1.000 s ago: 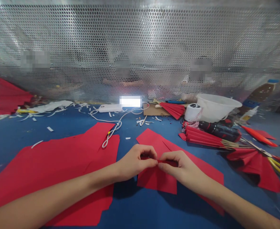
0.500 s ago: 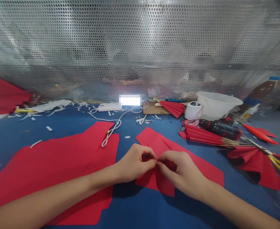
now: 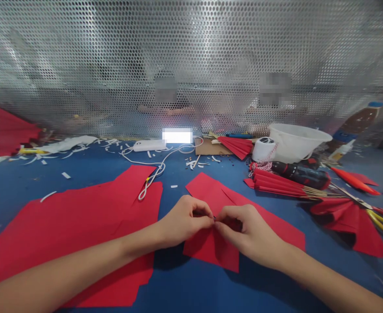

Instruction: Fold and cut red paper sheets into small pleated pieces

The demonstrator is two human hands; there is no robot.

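Note:
My left hand (image 3: pixel 186 221) is closed in a pinch, thumb against bent fingers. Facing it, my right hand (image 3: pixel 251 230) pinches too, and the fingertips of both meet over a piece of red paper (image 3: pixel 207 189). They appear to grip a small raised bit of this paper; the exact spot is mostly hidden, with a tiny dark gap showing. A crease runs down the paper's near part below my fingers. Under my left forearm lie large red paper sheets (image 3: pixel 80 221), with a white cord loop (image 3: pixel 144 189) resting on their far edge.
To the right lie folded red paper fans (image 3: pixel 276 182), a dark power tool (image 3: pixel 300 174), scissors (image 3: pixel 357 198) and a white bowl (image 3: pixel 297 141). A bottle (image 3: pixel 357 124) stands behind. White paper scraps (image 3: pixel 194 164) and a white power bank-like block (image 3: pixel 148 145) lie before the perforated metal screen (image 3: pixel 191 56).
My hands hold nearly the same pinch. The near edge of the paper under them has shifted slightly toward me, and a small dark gap now shows at my fingertips.

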